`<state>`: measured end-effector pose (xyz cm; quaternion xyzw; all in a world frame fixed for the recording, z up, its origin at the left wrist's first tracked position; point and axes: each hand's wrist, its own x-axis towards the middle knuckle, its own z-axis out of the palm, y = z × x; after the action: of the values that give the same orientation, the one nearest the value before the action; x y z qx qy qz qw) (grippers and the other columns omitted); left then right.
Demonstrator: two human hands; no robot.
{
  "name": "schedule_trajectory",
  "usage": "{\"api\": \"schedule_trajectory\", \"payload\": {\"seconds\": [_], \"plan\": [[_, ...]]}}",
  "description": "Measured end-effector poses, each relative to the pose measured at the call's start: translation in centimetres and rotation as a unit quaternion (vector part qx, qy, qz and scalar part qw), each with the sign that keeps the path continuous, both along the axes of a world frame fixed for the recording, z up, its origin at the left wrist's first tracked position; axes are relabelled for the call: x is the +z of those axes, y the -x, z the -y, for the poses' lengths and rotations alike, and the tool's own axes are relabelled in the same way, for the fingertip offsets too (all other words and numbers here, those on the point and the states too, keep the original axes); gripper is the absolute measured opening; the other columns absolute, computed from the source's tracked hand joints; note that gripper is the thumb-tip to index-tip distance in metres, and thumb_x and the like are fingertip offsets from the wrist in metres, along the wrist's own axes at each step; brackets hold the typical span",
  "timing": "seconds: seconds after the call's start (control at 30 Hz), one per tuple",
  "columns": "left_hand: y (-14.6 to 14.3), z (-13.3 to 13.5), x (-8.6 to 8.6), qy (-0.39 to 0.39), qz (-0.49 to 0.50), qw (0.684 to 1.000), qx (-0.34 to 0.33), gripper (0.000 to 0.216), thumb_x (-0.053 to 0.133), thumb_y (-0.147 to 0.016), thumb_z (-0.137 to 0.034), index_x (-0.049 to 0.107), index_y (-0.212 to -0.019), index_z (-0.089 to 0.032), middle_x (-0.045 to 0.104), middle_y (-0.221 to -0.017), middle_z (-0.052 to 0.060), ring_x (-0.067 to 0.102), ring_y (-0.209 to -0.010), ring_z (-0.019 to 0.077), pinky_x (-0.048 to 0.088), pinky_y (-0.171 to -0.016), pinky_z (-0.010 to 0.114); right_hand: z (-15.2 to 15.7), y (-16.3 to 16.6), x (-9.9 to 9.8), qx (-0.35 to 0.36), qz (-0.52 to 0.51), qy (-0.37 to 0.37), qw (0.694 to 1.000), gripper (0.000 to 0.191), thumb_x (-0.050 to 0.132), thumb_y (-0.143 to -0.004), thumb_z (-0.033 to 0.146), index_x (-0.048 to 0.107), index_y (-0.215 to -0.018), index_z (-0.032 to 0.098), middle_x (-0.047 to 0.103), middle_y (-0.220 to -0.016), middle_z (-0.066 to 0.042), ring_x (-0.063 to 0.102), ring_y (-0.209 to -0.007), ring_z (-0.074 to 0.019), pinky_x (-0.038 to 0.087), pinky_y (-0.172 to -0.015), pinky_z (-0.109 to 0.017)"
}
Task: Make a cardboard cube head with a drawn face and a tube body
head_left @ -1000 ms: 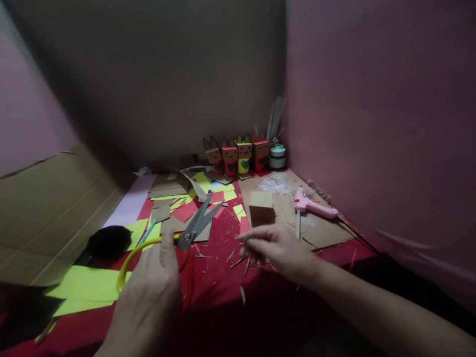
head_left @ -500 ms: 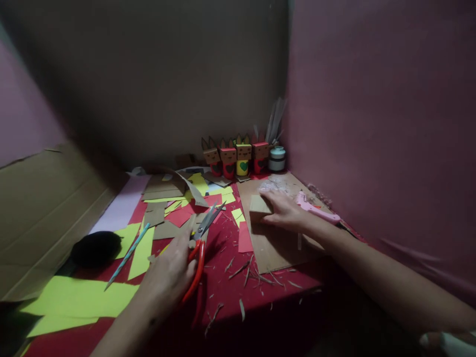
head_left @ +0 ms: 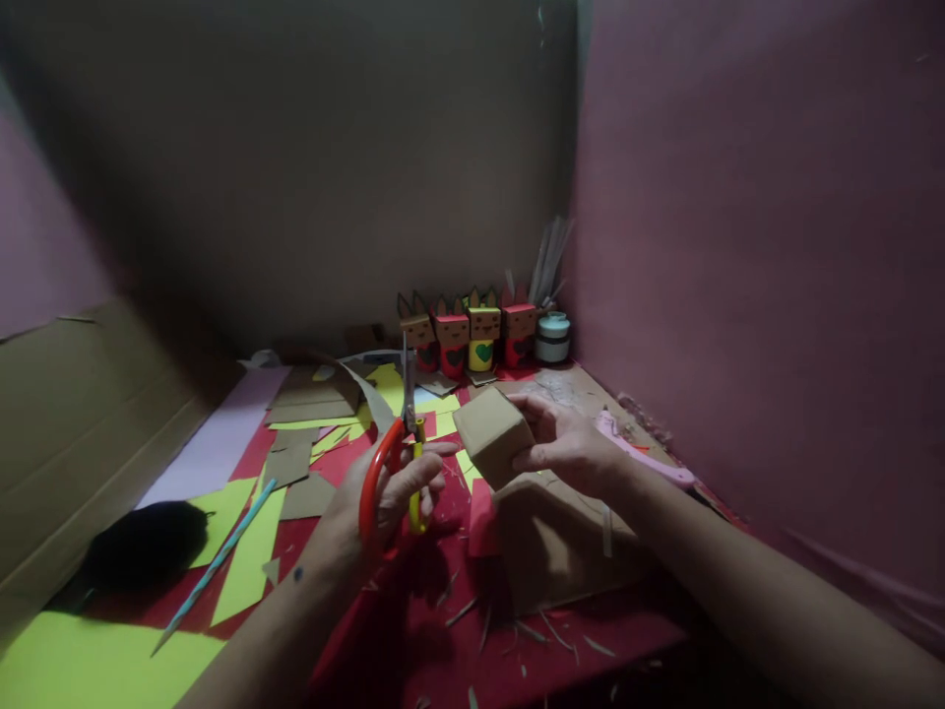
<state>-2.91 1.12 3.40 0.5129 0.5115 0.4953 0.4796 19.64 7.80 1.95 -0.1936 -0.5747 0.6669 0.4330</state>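
My left hand [head_left: 399, 492] is closed around scissors [head_left: 377, 483] with red and yellow handles, the blades pointing up and away. In my right hand [head_left: 568, 443] a small cardboard box [head_left: 490, 433] is gripped between thumb and fingers, tilted, just right of the scissors. Beneath that hand lies a flat cardboard sheet [head_left: 553, 581] on the red cloth. A pink glue gun [head_left: 642, 455] rests to the right of my right hand, partly behind the forearm.
Several box-headed paper figures [head_left: 483, 325] stand at the back beside a pale blue jar [head_left: 552, 338]. Yellow paper [head_left: 95, 660], cardboard scraps, a turquoise pencil [head_left: 214, 566] and a dark round object [head_left: 144, 547] lie on the left. A pink wall [head_left: 760, 256] bounds the right side.
My right hand has lifted the cardboard box off the sheet, tilting it and bringing it leftward and closer. The scissors in my left hand have swung from slanting right to nearly upright.
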Motion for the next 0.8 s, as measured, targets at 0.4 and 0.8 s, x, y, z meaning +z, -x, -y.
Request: {"api": "schedule_trajectory", "payload": {"seconds": [0.4,0.8], "plan": [[-2.4,1.2,1.4,-0.063,-0.086,0.994,0.005,0.054,0.083,-0.069,-0.037,0.054,-0.111,-0.019,0.062,-0.065,-0.004,0.057,-0.055,0.0143,0.047,-0.052,0.026,0.7,0.1,-1.0,0.027,-0.042,0.053,0.997,0.066,0.091,-0.048,0.008,0.069,-0.108,0.024,0.07,-0.115,-0.004,0.062,-0.111,-0.0263,0.051,-0.093,-0.037],[-2.1,1.8,1.1,-0.073,-0.161,0.984,-0.005,0.043,0.074,-0.079,-0.047,0.057,-0.108,-0.02,0.063,-0.064,-0.002,0.057,-0.053,0.0153,0.049,-0.053,0.027,1.7,0.0,-1.2,0.023,-0.019,0.038,0.999,0.053,0.085,-0.068,0.025,0.068,-0.117,0.023,0.07,-0.118,-0.008,0.062,-0.113,-0.0275,0.047,-0.098,-0.042]]}}
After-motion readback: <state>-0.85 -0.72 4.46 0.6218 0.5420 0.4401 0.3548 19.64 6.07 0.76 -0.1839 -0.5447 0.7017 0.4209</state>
